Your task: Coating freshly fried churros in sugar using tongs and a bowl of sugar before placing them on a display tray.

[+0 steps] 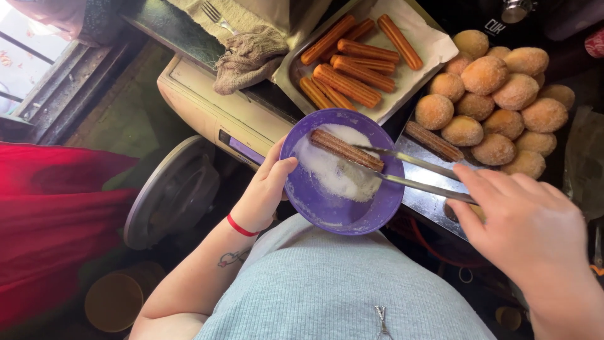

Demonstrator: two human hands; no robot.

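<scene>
A sugar-dusted churro (345,149) lies in the purple bowl (327,211), sitting across a bed of white sugar (333,170), and metal tongs (415,171) are clamped on its right end. The right hand (528,230) has those tongs, fingers closed around the two arms and squeezing them together. The left hand (267,189) grips the bowl at its left rim, thumb hooked over the edge and fingers curled beneath, holding it tilted just above the person's light blue top (333,283). Just beyond the bowl, a metal tray (290,69) lined with white paper carries a row of plain orange churros (352,60). To the right, a pile of sugared round doughnuts (497,94) sits beside one more coated churro (434,141). A beige cloth (248,56) lies left of the tray, a fork (217,16) above it.
</scene>
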